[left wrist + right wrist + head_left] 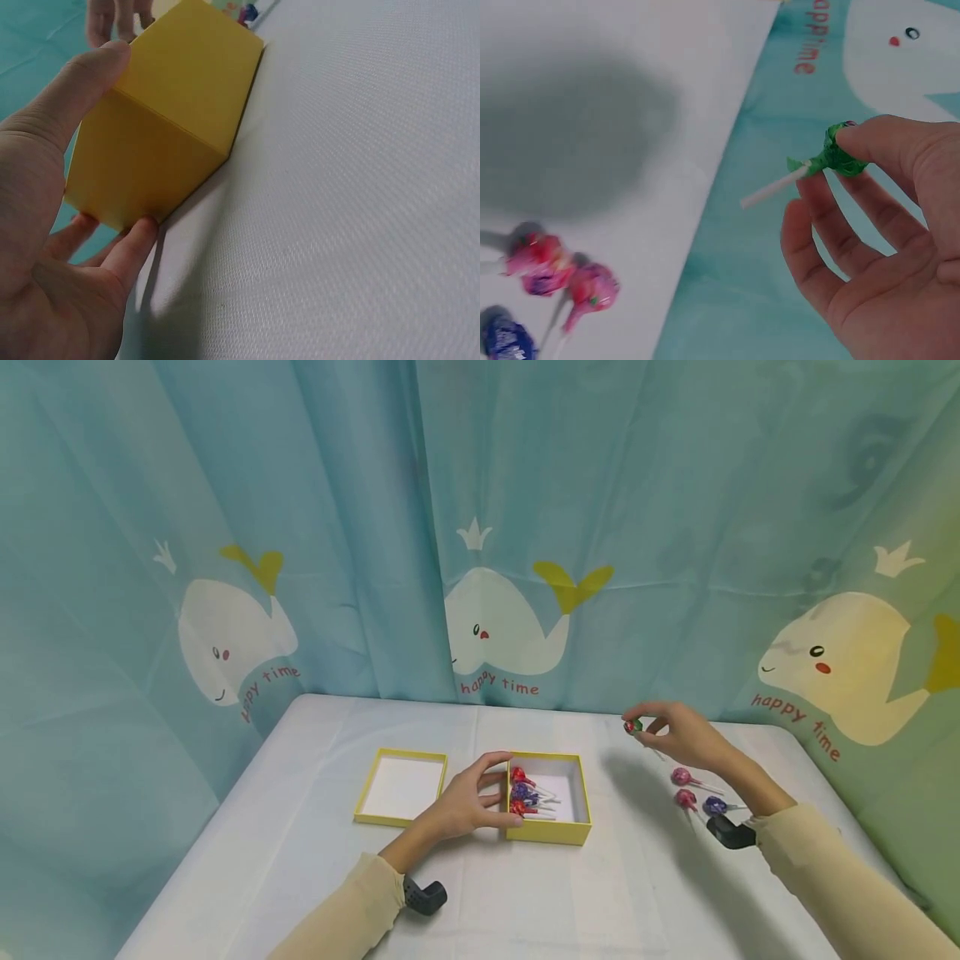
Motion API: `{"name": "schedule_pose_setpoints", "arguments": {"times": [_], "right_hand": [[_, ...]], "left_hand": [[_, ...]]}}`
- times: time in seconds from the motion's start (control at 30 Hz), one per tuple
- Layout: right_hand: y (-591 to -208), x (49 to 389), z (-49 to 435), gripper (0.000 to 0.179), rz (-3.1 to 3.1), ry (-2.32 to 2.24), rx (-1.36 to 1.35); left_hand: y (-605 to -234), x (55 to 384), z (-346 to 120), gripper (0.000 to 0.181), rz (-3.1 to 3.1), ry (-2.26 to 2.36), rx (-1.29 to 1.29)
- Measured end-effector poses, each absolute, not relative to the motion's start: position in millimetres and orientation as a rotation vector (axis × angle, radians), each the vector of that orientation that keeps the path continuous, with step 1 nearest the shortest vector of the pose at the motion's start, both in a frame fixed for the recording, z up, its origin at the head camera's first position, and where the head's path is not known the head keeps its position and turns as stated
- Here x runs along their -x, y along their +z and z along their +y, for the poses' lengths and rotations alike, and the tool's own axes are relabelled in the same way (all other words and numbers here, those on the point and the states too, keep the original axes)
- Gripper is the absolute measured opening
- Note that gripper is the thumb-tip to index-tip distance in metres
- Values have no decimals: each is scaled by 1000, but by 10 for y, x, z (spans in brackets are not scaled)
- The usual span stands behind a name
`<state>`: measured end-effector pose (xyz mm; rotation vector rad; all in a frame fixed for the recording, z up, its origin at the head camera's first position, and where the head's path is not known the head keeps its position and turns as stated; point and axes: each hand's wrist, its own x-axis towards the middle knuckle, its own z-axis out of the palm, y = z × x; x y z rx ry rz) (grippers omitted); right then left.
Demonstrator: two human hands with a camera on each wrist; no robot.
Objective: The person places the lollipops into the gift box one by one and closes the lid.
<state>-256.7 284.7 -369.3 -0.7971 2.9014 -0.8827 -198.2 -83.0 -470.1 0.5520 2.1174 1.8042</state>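
Note:
Raised above the right side of the table, my right hand [684, 735] pinches a green-wrapped lollipop [845, 150] by its candy end, the white stick pointing away from the fingers. My left hand [468, 799] grips the left end of a yellow box [551, 832], thumb on the near side and fingers on the left and far sides. Inside the box, red lollipops [519, 808] and purple lollipops [522, 792] lie along the left wall, sticks to the right. On the table below my right hand are two pink lollipops [594, 286] and a purple-blue lollipop [508, 339].
A yellow-rimmed box lid [401, 785], white inside, lies left of the box. A white cloth [555, 902] covers the table. Behind it hangs a blue curtain [360, 527] printed with whales.

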Motion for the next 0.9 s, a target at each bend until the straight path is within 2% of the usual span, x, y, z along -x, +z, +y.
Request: {"name": "schedule_pose_setpoints", "arguments": {"times": [0.5,0.9], "right_hand": [[-3394,2484,2499,28,2851,-958,933],[-3348,2471,2290,28,2823,-976,1033]], "left_hand": [[-4713,1987,-831,92,2120,1803,-544],[-4716,1989,-836,92,2113,1806,-546]]}}
